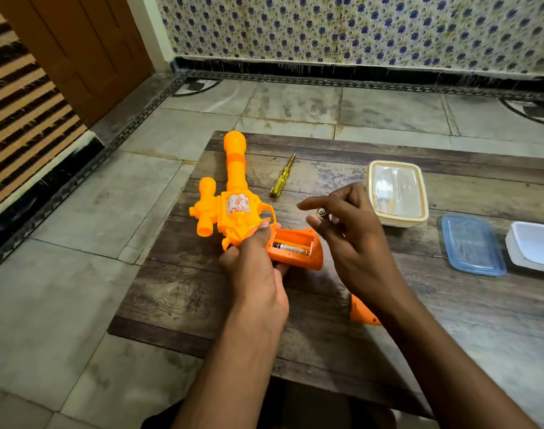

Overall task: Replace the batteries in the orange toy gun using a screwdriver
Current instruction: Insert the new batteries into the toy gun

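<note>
- The orange toy gun (233,209) lies on the wooden worktop (295,320) near its left edge, barrel pointing away from the person and grip toward them.
- The left hand (255,264) grips the gun where the body meets the grip, thumb on top and fingers curled underneath.
- The battery compartment (292,246) in the grip is uncovered; one battery (290,247) with a dark and gold casing lies along its nearer slot, and the slot beside it looks unfilled.
- The right hand (351,233) hovers just right of the open grip, index finger stretched toward the gun, and pinches a second battery (322,211) between thumb and fingers, its metal end facing the camera.
- An orange cover piece (362,311) lies on the worktop near the person, partly hidden under the right forearm.
- A yellow-handled screwdriver (282,176) lies apart from both hands, right of the barrel, tip pointing away.
- A cream rectangular container (397,193) sits behind the right hand with a clear lid on it; something is dimly visible inside, but what it is cannot be told.
- A clear blue-rimmed lid (472,244) lies flat farther right.
- Just beside that lid, a white open tray (534,246) stands at the frame's right edge; the part of its inside that shows is bare.
</note>
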{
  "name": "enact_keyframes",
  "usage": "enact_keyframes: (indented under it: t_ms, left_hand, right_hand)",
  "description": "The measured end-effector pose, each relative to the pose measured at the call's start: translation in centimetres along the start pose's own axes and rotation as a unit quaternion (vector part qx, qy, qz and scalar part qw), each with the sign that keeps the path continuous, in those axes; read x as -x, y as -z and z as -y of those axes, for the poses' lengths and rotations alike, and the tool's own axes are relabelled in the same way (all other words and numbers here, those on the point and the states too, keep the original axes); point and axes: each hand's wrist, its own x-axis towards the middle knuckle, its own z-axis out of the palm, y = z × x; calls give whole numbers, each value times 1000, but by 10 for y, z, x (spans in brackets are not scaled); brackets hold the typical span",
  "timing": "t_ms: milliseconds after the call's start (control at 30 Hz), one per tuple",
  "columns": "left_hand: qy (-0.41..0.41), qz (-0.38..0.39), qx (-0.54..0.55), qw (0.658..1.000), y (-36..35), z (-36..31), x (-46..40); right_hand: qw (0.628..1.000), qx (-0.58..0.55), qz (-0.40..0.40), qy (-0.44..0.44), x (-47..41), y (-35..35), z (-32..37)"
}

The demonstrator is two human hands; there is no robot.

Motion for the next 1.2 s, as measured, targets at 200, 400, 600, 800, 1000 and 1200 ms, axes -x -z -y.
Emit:
enact_keyframes:
  t_ms: [200,400,600,800,1000,1200]
  left_hand:
    - [8,-3,11,1000,-1,2,0]
    - [0,-8,19,1000,0,3,-3]
    - [-1,-9,19,1000,-1,1,-3]
    - [1,-2,9,1000,5,-5,-1]
    - [-15,12,21,1000,4,-6,3]
    - [-22,11,41,999,2,-7,5]
  right_hand:
    - [998,-42,-33,27,3,-2,-1]
    - [983,105,-42,141,5,-3,-3]
    - [967,149,-49,201,4,-10,-10]
    - [978,115,-18,173,-1,-25,-11]
    - [984,56,2,167,-6,-34,-20]
    - [989,32,6,143,-2,-37,-23]
